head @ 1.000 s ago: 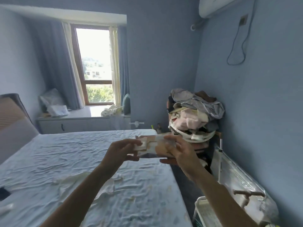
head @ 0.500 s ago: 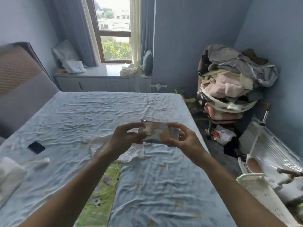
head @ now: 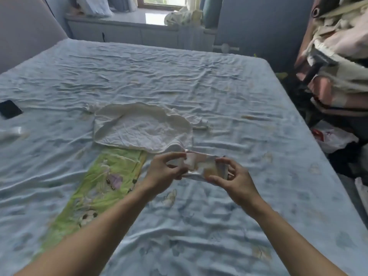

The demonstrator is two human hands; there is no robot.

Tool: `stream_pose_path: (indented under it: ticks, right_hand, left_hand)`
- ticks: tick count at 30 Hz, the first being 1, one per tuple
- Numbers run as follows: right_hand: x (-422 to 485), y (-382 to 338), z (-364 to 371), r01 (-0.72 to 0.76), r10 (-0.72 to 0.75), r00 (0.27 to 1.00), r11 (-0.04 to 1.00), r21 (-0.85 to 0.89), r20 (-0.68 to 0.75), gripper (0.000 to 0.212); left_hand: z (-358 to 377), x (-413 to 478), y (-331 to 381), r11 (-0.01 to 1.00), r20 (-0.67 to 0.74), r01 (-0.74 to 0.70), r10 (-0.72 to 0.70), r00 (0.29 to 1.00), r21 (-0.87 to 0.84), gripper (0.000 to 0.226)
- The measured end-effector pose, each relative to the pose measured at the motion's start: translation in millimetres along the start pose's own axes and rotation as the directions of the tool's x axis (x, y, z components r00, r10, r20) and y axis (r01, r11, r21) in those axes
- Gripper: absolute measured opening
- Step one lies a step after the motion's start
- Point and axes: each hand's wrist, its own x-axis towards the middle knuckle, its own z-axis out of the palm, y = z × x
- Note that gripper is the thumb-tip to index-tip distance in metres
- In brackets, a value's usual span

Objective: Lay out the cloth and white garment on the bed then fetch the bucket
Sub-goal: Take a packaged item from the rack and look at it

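A person looks down over a wide bed [head: 199, 80] covered by a wrinkled pale blue sheet. Both bare forearms reach forward from the near edge. The left hand [head: 165, 172] and the right hand [head: 233, 178] meet above the sheet, each pinching one end of a small folded packet [head: 205, 166] with white, tan and blue print; what the packet is cannot be told. The left hand grips its left end with thumb and fingertips, the right hand clasps its right end.

Just beyond the hands, the white garment [head: 143, 128] lies spread and creased on the sheet near the middle of the bed. Touching its near edge, a green cloth [head: 99, 186] printed with cartoon figures stretches toward the near left, partly hidden under the left forearm.

On the far left of the bed lies a flat dark phone [head: 10, 108], and nearer, a blurred pale object at the left edge. To the right of the bed stands a chair heaped with clothes [head: 338, 46]. Beyond the far end of the bed runs a low grey cabinet [head: 123, 33] beneath a window.
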Motion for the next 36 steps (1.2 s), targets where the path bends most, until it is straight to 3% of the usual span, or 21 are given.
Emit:
stream_pose_path:
  ticks: [5,10,12,14,18,21,29,36]
  right_hand:
    - [25.2,128.6,33.8,-0.018,0.010,0.999,0.983,-0.181,-0.047,0.061]
    - [26.4,169.1,52.8,0.080,-0.123,0.990,0.882,-0.464,-0.063,0.062]
    - [24.9,171.5,53.4,0.108,-0.181,0.980,0.829,-0.548,-0.080,0.062]
    - [25.3,174.2,48.2,0.098,-0.195,0.976,0.781,-0.617,-0.092,0.063]
    - [29.1,175.4,36.8,0.104,-0.149,0.989,0.752,-0.651,-0.015,0.067]
    - [31.4,167.7,35.1,0.102,-0.122,0.992,0.749,-0.654,0.015,0.070]
    - [25.8,87.4,0.0,0.086,-0.079,0.996,0.754,-0.651,0.040,0.087]
    - [4.0,-125.7,-73.3,0.170,-0.154,0.984,0.700,-0.694,0.086,0.105]
  left_hand:
    - [30.7,21.1,-123.5,0.992,0.027,-0.007,0.004,1.000,0.126,0.040]
    - [45.3,20.9,-172.8,0.943,0.010,-0.066,0.066,0.998,0.326,0.034]
    - [47.1,21.6,-175.5,0.854,-0.003,-0.158,0.183,0.983,0.496,0.031]
    - [43.6,21.7,-171.7,0.776,-0.010,-0.138,0.183,0.983,0.615,0.031]
    - [33.0,24.1,-174.6,0.756,0.074,-0.174,0.164,0.984,0.632,0.031]
    - [25.8,25.6,-168.7,0.819,0.073,-0.161,0.145,0.987,0.551,0.037]
    - [-7.3,22.5,-92.7,0.834,0.121,-0.202,0.163,0.979,0.514,0.064]
    - [-74.7,8.5,113.4,0.691,0.317,-0.378,0.222,0.922,0.616,0.104]
